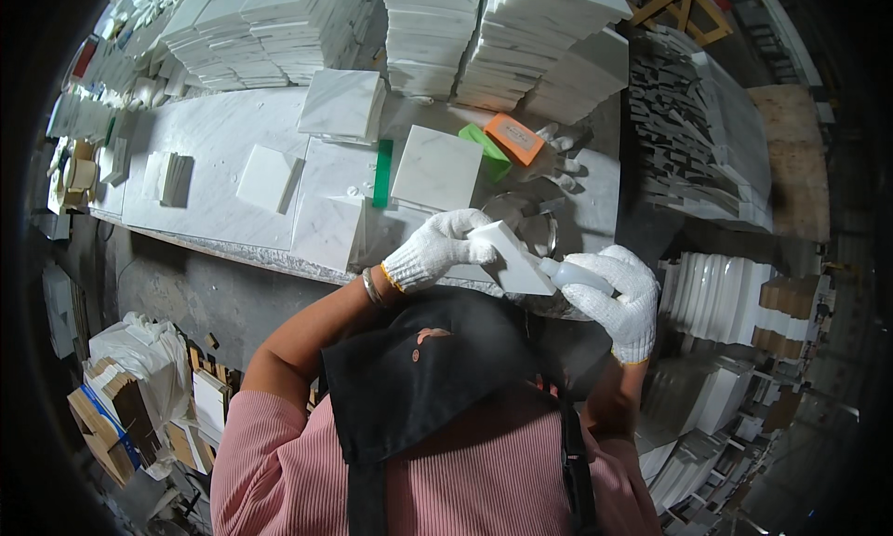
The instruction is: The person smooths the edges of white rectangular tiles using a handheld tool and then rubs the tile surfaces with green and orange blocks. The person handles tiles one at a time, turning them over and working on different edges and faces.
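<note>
In a white knitted glove, my left hand (435, 249) grips a small white marble tile (510, 260) by its left side, tilted up at the bench's front edge. My right hand (625, 301), gloved too, is wrapped round a translucent squeeze bottle (583, 275). The bottle's tip points left and is at the tile's right edge; whether they touch, I cannot tell. Just beyond my hands lies a larger square marble tile (437, 167). A round metal-rimmed thing (539, 227) sits partly hidden behind the held tile.
Tall stacks of marble tiles (433, 43) line the back of the bench (214, 187). On it lie several loose tiles, a green strip (382, 173), an orange box (513, 139), a bright green packet (487, 151) and spare white gloves (556, 168). Stacked slabs (712, 299) stand to my right.
</note>
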A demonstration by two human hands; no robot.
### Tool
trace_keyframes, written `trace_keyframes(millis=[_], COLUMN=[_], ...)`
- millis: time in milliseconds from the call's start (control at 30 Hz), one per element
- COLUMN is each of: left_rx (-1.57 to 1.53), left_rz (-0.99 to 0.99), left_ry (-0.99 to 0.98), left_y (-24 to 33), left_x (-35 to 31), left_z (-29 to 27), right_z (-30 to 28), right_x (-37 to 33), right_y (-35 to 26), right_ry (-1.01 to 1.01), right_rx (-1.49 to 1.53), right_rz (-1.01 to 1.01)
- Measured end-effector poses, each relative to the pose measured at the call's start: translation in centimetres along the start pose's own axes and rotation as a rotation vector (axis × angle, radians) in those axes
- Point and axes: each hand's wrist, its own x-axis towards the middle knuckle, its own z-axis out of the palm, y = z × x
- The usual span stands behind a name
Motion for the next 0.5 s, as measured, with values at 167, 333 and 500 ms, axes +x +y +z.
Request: trace_keyframes(millis=[167, 333, 500], left_rx=[0.012, 0.023, 0.001], left_rz=[0.005, 0.01, -0.004], left_ry=[-0.001, -0.002, 0.016], left_y=[-0.1, -0.2, 0.0], left_x=[0.0, 0.0, 0.0], left_z=[0.0, -0.1, 0.1], right_z=[0.0, -0.2, 1.1], right_x=[-0.2, -0.4, -1.8], right_y=[0.2, 0.1, 3.8], right_ry=[0.018, 0.037, 0.247], right_rx=[0.051, 0.144, 0.385], right_rz=[0.044, 0.095, 0.237])
